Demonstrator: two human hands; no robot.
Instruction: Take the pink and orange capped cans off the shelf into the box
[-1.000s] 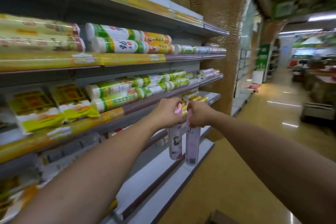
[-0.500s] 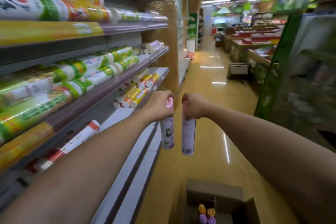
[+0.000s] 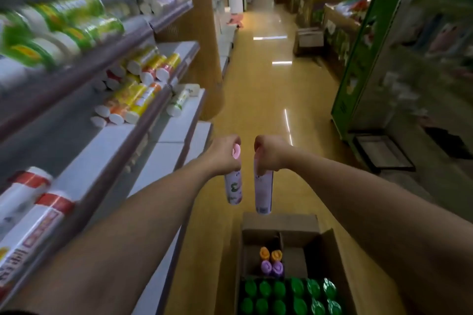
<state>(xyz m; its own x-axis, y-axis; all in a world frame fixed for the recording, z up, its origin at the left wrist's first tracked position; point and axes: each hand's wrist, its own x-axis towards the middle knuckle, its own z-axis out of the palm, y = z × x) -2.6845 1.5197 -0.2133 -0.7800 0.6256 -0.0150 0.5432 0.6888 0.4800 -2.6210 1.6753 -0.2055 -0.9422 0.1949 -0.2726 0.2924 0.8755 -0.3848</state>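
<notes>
My left hand [image 3: 222,155] grips the top of a pink-capped spray can [image 3: 233,189] that hangs straight down. Beside it, my right hand [image 3: 270,152] grips the top of a second pale pink spray can [image 3: 263,194], also hanging upright. The two cans are close together but apart, over the yellow floor. Just below them stands an open cardboard box [image 3: 279,224] holding orange-capped and purple-capped cans [image 3: 271,261] and several green-capped cans [image 3: 289,294].
Shop shelves [image 3: 143,120] run along the left, stacked with rolls in green, yellow and red wrappers. A brown pillar [image 3: 194,33] stands at the shelf end. A green display unit [image 3: 363,59] lines the right. The aisle floor [image 3: 266,89] stretches ahead towards distant stalls.
My view has swung away from the shelf and down the aisle. Both hands moved off the shelf with the cans, and the box on the floor has come into view below them.
</notes>
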